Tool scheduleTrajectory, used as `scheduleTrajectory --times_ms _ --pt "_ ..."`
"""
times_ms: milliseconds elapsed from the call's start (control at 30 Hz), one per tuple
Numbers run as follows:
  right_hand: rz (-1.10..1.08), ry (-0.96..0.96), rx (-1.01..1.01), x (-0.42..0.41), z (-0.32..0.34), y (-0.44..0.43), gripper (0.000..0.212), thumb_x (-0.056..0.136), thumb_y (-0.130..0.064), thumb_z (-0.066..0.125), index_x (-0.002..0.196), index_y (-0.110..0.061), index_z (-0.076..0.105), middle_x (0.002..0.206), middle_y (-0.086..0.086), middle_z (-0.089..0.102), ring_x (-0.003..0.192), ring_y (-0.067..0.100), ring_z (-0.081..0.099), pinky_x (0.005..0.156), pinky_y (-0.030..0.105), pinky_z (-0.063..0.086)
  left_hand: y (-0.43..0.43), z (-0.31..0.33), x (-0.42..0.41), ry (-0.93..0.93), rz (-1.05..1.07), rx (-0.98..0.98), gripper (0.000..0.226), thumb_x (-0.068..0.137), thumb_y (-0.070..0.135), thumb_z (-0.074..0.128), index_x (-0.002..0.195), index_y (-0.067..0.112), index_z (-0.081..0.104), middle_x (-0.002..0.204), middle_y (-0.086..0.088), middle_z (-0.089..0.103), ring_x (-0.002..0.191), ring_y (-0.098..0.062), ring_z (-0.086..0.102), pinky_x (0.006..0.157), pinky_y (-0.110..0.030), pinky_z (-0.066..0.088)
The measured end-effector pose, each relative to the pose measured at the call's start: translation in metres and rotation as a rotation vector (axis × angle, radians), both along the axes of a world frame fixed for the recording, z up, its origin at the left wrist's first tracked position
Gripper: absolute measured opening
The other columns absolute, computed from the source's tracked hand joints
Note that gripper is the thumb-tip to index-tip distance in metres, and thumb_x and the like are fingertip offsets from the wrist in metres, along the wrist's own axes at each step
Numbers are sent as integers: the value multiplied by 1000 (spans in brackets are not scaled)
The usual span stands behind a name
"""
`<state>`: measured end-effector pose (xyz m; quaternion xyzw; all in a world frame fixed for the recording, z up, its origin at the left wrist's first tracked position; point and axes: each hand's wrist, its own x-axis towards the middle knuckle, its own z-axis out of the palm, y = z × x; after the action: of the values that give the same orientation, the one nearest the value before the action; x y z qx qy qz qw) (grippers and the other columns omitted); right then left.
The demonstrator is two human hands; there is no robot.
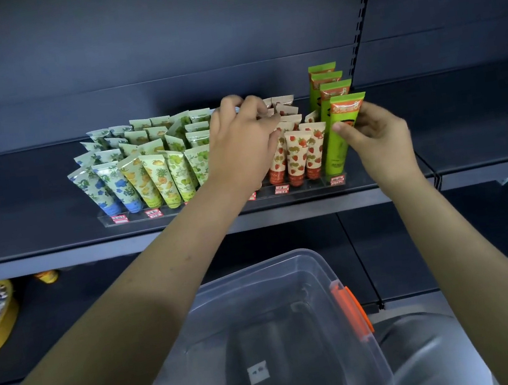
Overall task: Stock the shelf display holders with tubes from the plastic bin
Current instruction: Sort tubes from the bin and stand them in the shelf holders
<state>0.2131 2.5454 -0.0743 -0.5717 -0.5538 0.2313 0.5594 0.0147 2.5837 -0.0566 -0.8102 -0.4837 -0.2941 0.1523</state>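
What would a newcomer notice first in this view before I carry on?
Rows of fruit-patterned tubes fill the clear holder on the dark shelf, with taller green tubes at the right end. The right hand pinches the front green tube, while the left hand reaches among the strawberry tubes. Nearest the camera sits the clear plastic bin.

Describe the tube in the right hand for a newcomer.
On the dark shelf, find the clear acrylic holder's right-end row of tall lime-green plastic tubes. It is the front tube, pinched by the right hand. Unlike the short cream strawberry-print tubes beside it, it has an orange top band.
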Motion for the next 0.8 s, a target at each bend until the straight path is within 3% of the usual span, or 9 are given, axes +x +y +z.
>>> scheduleTrajectory --times_ms 500,667,800 --pt "-7 -7 -18 0 -5 -2 32 89 -26 64 120 -23 62 106 -8 68 99 7 64 86 33 55 -2 -7 -7 -2 -16 123 19 83 22 66 97 15 75 102 2 67 105 -33 54 87 -42 43" --pt "-7 9 -31 -2 -2 -3 27 89 -24 64 116 -23 64 104 -9 69 97 4 64 81 25 54 -7 -2 -8 -81 -12 53 10 81 21 69 89 16 74 104 2 65 109 -29 51 91 -40 39" --pt "-21 7 -56 1 3 -1 29 87 -25 67 115 -18 63 101 -8 67 86 -4 62 69 11 49 -7 1 -9 -173 2 -67 9 85 22 66 89 18 72 108 5 63 114 -25 44 97 -35 30"
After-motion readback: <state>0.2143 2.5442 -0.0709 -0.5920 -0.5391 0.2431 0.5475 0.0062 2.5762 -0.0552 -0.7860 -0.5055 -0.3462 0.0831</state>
